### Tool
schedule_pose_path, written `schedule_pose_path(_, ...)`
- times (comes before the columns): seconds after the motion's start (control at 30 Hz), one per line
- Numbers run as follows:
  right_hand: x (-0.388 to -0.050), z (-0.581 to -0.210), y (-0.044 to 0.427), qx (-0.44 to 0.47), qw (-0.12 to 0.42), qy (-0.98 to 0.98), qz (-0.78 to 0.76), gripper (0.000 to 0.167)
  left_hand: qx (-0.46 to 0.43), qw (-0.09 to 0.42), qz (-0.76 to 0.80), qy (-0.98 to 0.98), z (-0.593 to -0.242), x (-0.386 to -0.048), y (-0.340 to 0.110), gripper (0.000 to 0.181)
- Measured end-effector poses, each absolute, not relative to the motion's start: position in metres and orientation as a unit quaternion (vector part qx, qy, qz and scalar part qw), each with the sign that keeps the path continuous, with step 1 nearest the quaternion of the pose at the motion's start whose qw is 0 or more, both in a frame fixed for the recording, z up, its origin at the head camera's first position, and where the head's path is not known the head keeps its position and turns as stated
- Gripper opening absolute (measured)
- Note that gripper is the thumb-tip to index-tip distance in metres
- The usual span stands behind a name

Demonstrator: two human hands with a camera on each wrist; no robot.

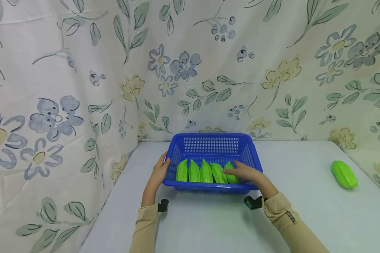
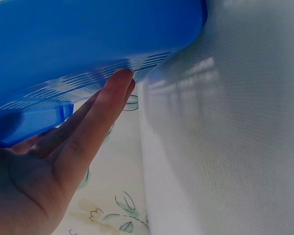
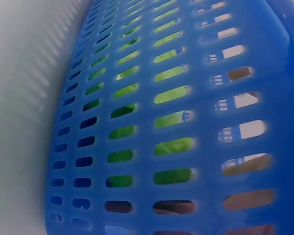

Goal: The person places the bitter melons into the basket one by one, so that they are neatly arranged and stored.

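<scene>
A blue plastic basket point(image 1: 215, 186) with slotted walls stands on the table. Several glossy, bright green ridged gourd-like pieces point(image 1: 206, 171) lie side by side along its front. My left hand point(image 1: 159, 172) is at the basket's left side; in the left wrist view its nearly straight fingers point(image 2: 95, 120) touch the outer wall. Reaching over the right side, my right hand point(image 1: 245, 172) has thumb and fingers spread above the rightmost green piece point(image 1: 231, 175), which it partly covers. The right wrist view mostly holds the slotted wall point(image 3: 142, 107), with green behind it and the hand largely hidden.
One more green piece point(image 1: 344, 174) lies apart on the white table point(image 1: 304, 196), near its right edge. A flower-printed curtain point(image 1: 209, 70) hangs behind the table and along both sides. Dark wrist-worn devices point(image 1: 163, 205) project just in front of the basket.
</scene>
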State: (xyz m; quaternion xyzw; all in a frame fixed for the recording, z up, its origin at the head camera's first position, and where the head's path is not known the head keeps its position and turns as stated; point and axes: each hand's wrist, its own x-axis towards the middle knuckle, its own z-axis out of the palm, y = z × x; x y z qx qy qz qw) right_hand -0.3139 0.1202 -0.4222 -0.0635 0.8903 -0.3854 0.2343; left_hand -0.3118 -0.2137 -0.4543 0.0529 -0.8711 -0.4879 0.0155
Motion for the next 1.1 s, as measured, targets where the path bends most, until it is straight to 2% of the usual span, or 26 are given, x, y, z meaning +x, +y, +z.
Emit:
schedule_pose_path(0.23,-0.313,-0.423,0.124,-0.057,0.249,0.879,-0.403,0.097,0.044,0.021,-0.485,-0.873,-0.455,-0.312,-0.214,0.054)
schedule_pose_path(0.7,-0.311,-0.42,0.127,-0.06,0.242,0.877,-0.41,0.096,0.044,0.022,-0.488,-0.872,-0.455,-0.312,-0.215,0.054)
schedule_pose_path(1.1,-0.307,-0.406,0.128,-0.09,0.174,0.892,-0.409,0.091,0.049,0.02,-0.486,-0.872,-0.457,-0.312,-0.216,0.055)
